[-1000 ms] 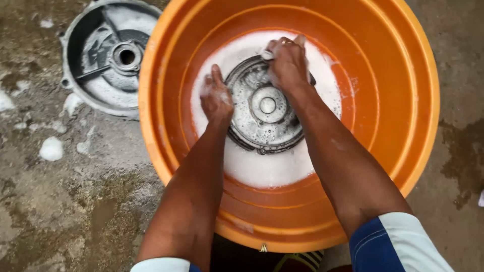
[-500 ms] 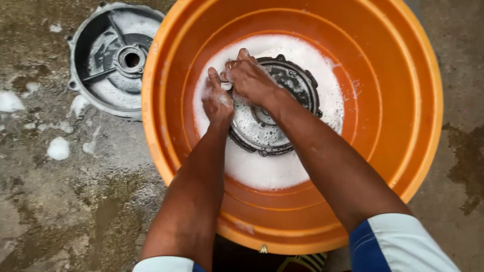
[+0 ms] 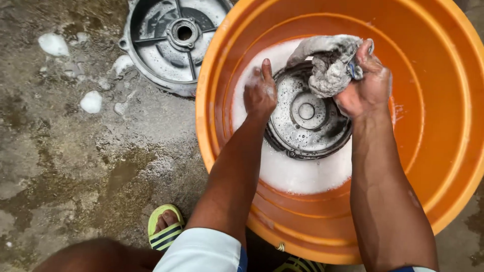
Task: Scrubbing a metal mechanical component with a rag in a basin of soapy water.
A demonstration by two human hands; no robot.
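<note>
Soapy metal cover [image 3: 306, 115] sits in orange tub [image 3: 433, 151] on wet concrete [image 3: 75, 166].

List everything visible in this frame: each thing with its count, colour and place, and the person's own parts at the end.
Tub: one, orange, right of frame, on the ground.
Soapy water: white foam, in the tub's bottom.
Round metal part: one, grey, in the foam.
Rag: one, grey, wet, held above that part.
Second metal cover: one, grey, on the ground upper left of the tub.
Foam blobs: several, white, on the wet concrete ground.
Sandal: one, green striped, on a foot, bottom edge.
Left hand: on the part's rim.
Right hand: gripping the rag.
</note>
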